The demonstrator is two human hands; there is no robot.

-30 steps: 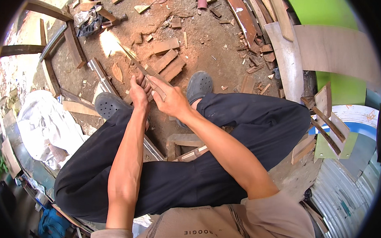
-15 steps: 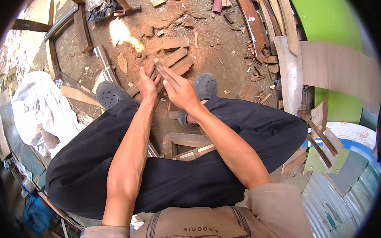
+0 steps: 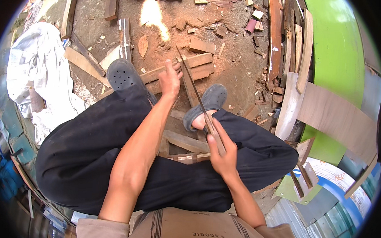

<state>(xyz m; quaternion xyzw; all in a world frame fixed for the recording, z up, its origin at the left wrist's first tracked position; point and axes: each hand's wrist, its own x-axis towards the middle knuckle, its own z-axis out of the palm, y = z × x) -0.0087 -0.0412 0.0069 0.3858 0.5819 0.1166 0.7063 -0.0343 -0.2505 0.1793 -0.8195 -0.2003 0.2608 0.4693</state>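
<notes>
In my right hand is the handle of a handsaw, held just in front of my right thigh. Its long, thin blade points away from me, edge-on, across the wood between my feet. My left hand is closed on a wooden plank just left of the blade; some of its fingers are hidden. A second wooden piece lies against the plank's right end. Whether the blade touches the wood I cannot tell.
Grey clogs are on my feet, either side of the wood. Offcuts and sawdust lie beyond. Long boards and a green panel stand at right; a white cloth sack lies at left.
My right hand has drawn back toward me with the saw, away from my left hand, and the blade now shows at length. My left hand stays at the plank. The view has shifted.
</notes>
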